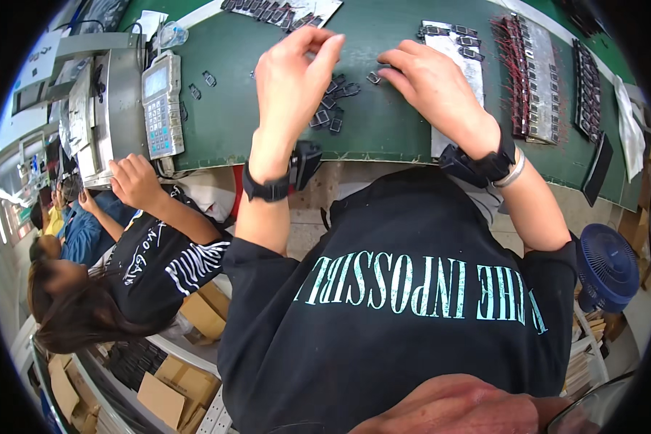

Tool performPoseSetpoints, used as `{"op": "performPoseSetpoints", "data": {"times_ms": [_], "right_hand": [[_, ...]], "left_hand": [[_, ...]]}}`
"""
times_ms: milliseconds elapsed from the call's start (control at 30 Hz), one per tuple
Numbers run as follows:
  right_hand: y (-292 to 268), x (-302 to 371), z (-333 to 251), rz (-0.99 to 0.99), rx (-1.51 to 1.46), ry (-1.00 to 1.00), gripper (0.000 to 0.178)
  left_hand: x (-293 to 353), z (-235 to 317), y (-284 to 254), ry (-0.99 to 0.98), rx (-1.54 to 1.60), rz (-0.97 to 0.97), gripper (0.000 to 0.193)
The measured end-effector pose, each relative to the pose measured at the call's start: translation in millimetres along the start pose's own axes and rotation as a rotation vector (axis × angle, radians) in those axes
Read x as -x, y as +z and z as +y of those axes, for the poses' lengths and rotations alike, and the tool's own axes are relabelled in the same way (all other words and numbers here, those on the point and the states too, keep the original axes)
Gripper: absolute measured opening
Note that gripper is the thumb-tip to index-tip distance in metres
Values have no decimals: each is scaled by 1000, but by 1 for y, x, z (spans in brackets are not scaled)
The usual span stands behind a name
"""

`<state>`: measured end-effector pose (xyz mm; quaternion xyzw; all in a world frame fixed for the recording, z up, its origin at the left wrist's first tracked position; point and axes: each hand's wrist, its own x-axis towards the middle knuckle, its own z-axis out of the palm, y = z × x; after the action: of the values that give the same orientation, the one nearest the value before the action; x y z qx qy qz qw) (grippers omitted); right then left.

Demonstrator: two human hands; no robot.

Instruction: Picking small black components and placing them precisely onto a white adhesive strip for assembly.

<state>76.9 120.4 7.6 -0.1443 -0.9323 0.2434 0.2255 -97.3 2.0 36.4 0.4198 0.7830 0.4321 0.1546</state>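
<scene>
Over the green bench [231, 116], my left hand [294, 79] is raised with its fingers curled and the thumb against the forefinger. Whatever it may pinch is too small to make out. My right hand [434, 79] reaches in from the other side, thumb and forefinger apart. Just off its thumb tip sits a small black square-framed part [373, 77]; I cannot tell if they touch. Between the hands lies a loose heap of similar black parts [329, 107]. Beneath my right hand is a white board [445, 141], with more of these parts along its far end.
Another board [324, 10] with parts lies at the far edge. Rightward are a metal strip board [541, 79] with red wires, a black row of parts [586, 90] and a blue fan [607, 267]. Leftward are a keypad device [161, 105] and a co-worker's hand [136, 181].
</scene>
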Motion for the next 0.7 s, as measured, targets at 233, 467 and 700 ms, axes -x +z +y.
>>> {"op": "performPoseSetpoints", "data": {"times_ms": [233,467,700], "right_hand": [[19,-3,-9,-36,94,14,18],[-9,6,-8,-128,-431,346,14],[-60,57,-17,3,-1050,663,21]], "left_hand": [[50,-22,2,298,-376,-19,11],[46,-17,20,395,-529,-90,10],[46,9,35,349,-79,-53,10]]}}
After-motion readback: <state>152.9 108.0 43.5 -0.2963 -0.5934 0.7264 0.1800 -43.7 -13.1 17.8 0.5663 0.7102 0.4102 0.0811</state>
